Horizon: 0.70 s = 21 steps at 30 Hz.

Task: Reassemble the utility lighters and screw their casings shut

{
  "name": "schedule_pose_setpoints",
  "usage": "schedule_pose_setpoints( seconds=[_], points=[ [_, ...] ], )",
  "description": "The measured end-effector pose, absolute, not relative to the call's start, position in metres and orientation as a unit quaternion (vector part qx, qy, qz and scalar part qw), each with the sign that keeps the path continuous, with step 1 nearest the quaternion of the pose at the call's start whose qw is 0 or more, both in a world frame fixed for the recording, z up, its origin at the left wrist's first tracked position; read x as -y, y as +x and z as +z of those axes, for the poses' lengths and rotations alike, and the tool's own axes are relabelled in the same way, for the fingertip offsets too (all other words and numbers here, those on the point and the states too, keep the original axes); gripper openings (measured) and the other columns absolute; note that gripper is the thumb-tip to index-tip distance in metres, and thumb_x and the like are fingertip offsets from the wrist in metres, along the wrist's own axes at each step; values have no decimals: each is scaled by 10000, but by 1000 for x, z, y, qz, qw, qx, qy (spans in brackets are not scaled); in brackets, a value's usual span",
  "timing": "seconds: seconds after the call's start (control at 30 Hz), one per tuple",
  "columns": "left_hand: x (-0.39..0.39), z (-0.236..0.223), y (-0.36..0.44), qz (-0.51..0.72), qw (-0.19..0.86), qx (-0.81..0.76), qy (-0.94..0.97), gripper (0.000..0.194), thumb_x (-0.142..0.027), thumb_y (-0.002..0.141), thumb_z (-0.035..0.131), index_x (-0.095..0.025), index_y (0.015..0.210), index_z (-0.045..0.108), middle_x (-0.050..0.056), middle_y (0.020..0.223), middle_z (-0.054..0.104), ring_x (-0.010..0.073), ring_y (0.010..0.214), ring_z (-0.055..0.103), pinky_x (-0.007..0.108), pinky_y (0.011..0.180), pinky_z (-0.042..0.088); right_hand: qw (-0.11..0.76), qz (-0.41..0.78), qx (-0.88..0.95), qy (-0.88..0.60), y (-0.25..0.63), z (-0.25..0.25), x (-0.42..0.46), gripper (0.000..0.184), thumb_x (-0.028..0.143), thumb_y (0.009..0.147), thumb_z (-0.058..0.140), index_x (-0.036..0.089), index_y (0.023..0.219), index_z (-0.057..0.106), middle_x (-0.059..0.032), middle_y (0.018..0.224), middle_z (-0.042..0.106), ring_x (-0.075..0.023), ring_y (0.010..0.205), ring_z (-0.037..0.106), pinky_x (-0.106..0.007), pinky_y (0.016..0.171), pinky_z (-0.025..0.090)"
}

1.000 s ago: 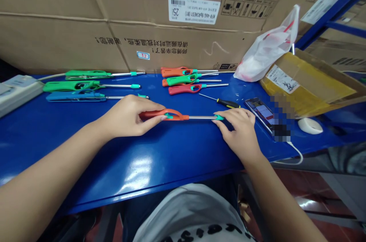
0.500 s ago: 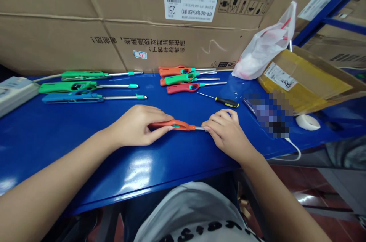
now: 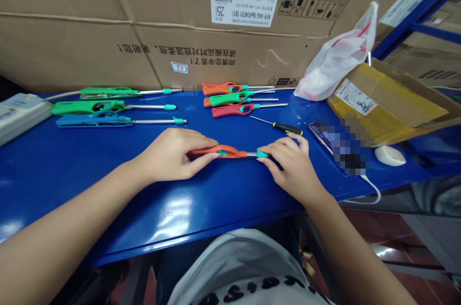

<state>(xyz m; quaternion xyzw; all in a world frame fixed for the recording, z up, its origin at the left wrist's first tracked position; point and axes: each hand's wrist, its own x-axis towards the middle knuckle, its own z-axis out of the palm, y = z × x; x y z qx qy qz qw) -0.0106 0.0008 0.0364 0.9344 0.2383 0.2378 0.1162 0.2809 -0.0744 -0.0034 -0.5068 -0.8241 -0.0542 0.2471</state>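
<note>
My left hand [image 3: 176, 155] is closed around the handle of an orange long-nosed gas lighter [image 3: 234, 152], its thumb near the green trigger. With thumb and fingers my right hand [image 3: 291, 163] pinches a small green sleeve [image 3: 262, 154] on the lighter's metal tube. Only a short piece of tube shows between the orange body and this sleeve; the tip is hidden by my right fingers. Beyond the hands, a black and yellow screwdriver [image 3: 287, 128] lies near a red lighter [image 3: 230, 110].
At the left lie green lighters [image 3: 88, 107] and a blue lighter [image 3: 93, 120], beside a white power strip [image 3: 21, 109]. Behind stands a big carton [image 3: 108, 62]. To the right are a plastic bag [image 3: 329, 72], a taped box [image 3: 399, 103], a phone [image 3: 321, 138] and a white roll [image 3: 390, 155].
The right hand and the green sleeve have slid left along the tube, closer to the orange body. My left hand has shifted slightly right and toward me with the lighter.
</note>
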Motion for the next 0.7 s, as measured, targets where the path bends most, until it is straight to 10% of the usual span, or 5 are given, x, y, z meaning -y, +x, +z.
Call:
schedule_pose_setpoints(
  seconds=[0.7],
  points=[
    [15, 17, 16, 205, 411, -341, 820, 353, -440, 929, 640, -138, 984, 816, 24, 724, 730, 117, 542, 527, 211, 476, 368, 261, -47, 874, -408, 268, -5, 76, 121, 182, 1004, 543, 174, 1026, 662, -46, 897, 749, -218, 892, 606, -415, 908, 416]
  ],
)
